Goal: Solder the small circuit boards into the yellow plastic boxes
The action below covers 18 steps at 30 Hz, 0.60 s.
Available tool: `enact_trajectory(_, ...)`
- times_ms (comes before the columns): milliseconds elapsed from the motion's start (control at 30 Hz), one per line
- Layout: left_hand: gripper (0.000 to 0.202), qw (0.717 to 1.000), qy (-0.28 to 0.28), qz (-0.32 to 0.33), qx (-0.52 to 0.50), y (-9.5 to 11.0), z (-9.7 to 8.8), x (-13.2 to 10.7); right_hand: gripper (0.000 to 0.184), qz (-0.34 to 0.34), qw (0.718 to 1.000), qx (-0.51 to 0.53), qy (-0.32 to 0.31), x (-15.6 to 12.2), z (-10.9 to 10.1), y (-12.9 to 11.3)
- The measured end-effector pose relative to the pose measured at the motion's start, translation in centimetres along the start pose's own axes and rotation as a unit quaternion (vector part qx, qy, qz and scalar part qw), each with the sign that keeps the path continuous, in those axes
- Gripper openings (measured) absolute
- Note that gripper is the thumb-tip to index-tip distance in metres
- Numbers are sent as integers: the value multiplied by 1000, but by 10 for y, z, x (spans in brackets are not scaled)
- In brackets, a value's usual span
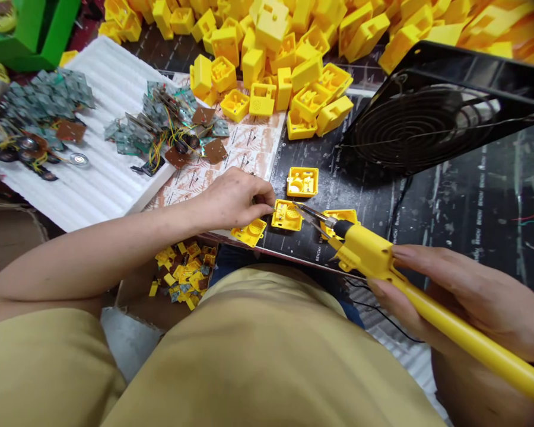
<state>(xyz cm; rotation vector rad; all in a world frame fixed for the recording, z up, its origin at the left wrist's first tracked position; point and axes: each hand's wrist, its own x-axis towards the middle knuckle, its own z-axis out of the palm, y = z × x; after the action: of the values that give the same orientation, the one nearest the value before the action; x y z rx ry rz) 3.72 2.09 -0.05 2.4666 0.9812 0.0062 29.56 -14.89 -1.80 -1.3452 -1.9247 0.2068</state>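
Observation:
My left hand [234, 198] is closed in a pinch, its fingertips at the left edge of a small yellow plastic housing [286, 214] that lies open side up on the dark work mat [449, 213]; something thin seems pinched there, too small to name. My right hand [467, 296] grips the yellow soldering iron [369, 252], whose metal tip points at that housing. Three more open housings lie close by: one behind [302, 181], one left [249, 231], one under the iron [340, 216].
A big pile of yellow housings [271, 47] fills the back. A black fan [427, 118] stands tilted at right. Circuit boards with wires and speakers [169, 124] lie on a white ribbed sheet [107, 178]. A box of yellow parts [184, 276] sits below the bench edge.

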Motion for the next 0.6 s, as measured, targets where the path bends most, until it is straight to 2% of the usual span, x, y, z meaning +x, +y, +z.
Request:
enact_trajectory(133, 9, 997, -17, -57, -43, 4, 0, 2, 45, -14, 1000, 15, -5, 2, 1, -1)
enact_trajectory(300, 9, 999, -31, -6, -20, 8, 2, 3, 54, -59, 996, 50, -39, 6, -5, 2)
enact_trajectory(367, 9, 999, -38, 10, 1, 10, 4, 4, 44, -71, 995, 49, -55, 6, -9, 3)
enact_trajectory(500, 13, 997, -61, 15, 54, 15, 4, 9, 11, -98, 991, 15, -92, 6, -16, 6)
enact_trajectory(533, 14, 996, -63, 13, 63, 17, 4, 10, 6, -112, 989, 4, -97, 8, -17, 6)
enact_trajectory(600, 16, 995, -66, 12, 78, 21, 2, 11, 9, -142, 985, -6, -96, 13, -19, 5)
